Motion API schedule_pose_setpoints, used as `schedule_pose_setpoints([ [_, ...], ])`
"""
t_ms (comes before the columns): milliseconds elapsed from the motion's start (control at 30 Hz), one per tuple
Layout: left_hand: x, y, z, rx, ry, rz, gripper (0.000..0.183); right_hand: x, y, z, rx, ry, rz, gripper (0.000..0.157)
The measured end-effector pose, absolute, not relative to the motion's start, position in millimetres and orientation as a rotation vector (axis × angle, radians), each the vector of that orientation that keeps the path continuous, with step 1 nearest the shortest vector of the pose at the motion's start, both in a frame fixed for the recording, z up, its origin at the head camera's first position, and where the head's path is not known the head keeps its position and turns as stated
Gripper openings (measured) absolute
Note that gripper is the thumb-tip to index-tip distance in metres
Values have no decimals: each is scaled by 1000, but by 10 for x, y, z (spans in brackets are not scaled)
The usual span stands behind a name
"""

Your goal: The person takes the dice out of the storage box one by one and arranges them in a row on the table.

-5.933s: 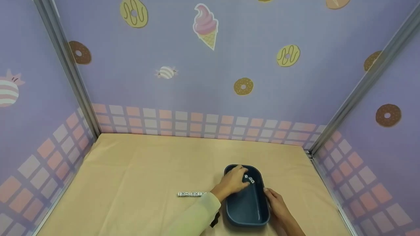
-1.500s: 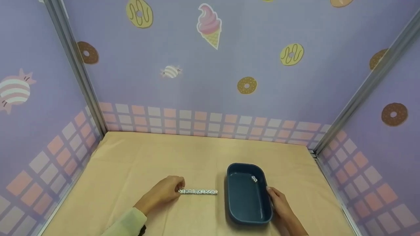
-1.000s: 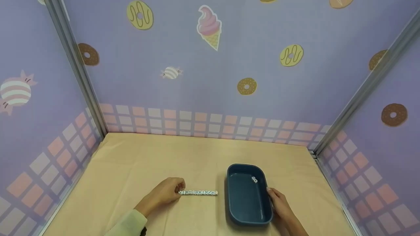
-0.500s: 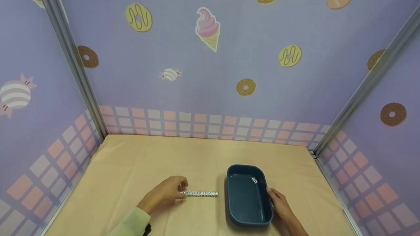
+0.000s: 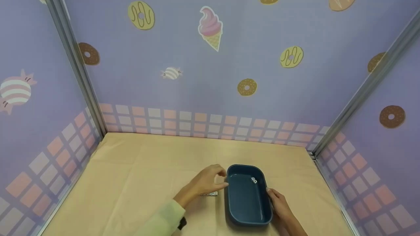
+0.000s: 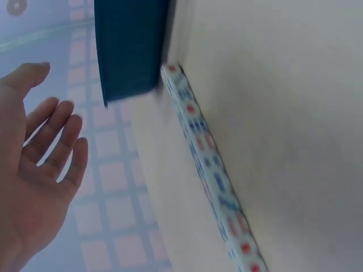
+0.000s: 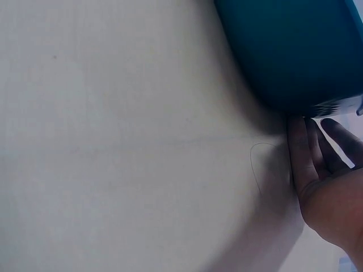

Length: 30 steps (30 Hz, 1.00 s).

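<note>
My left hand (image 5: 207, 181) is at the left rim of a dark blue rectangular box (image 5: 247, 201). Its fingers are relaxed and spread, with nothing between them in the left wrist view. Below it, a straight row of small white dice (image 6: 210, 161) with red and blue pips lies on the cloth. In the head view the hand and sleeve hide most of that row. A couple more dice (image 5: 254, 180) sit inside the box near its far right side. My right hand (image 5: 280, 205) rests against the box's right wall, its nearly straight fingers (image 7: 302, 150) touching the outside.
A cream cloth (image 5: 147, 170) covers the table. Purple walls with sweets printed on them and a checked border (image 5: 183, 121) stand behind and at both sides, joined by metal posts (image 5: 361, 85) at the corners.
Several dice have left the box since the earliest frame. My left hand was at the row's left end and has moved right to the box's rim. The right hand stays put.
</note>
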<state>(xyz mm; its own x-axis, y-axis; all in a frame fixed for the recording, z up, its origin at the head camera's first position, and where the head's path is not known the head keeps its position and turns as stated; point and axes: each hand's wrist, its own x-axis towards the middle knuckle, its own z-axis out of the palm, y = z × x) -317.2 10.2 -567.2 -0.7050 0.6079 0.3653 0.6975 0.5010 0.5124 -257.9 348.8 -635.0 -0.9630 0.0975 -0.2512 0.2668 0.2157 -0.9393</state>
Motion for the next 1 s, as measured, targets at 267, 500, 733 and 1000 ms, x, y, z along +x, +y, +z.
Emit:
schedule_pose_setpoints([
  [267,-3223,692,-5729,-1078,-2581,-1007,40,-2593,3495,-6335,403,2312,-1837,56],
  [500,-3239,1066,-5738,-1047,-2684,-983,45,-2592,3466,-6335,384,2359,-1816,58],
  [733,-3338,1341,-5837,-963,-2819,-941,47,-2600,3461,-6371,383,2355,-1831,59],
  [1000,-3423,1464,-5963,-968,-2886,-834,61,-2584,3493,-6375,356,2444,-1817,57],
])
